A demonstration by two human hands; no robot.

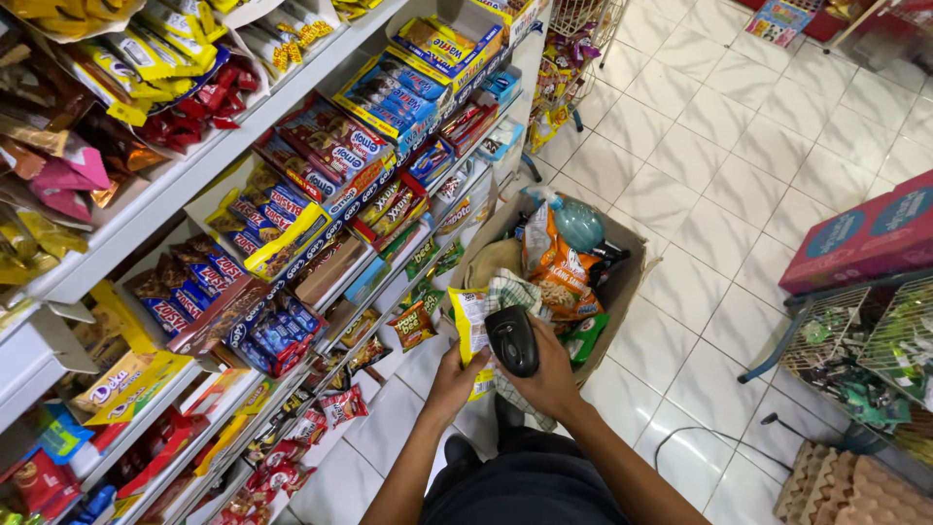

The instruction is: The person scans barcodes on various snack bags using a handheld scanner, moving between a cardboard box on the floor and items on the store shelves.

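Gripped black barcode scanner (512, 340) in right hand (546, 374), yellow snack packet (471, 335) in left hand (455, 377); crinkled wrapper risked misread above overfilled cardboard box (622, 282).

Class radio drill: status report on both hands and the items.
Left hand grips yellow snack packet. Right hand holds black scanner against it. Cardboard box of goods directly behind.

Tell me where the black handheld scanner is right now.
In the head view, low centre: the black handheld scanner is in the right hand, beside the yellow snack packet in the left hand, above the cardboard box.
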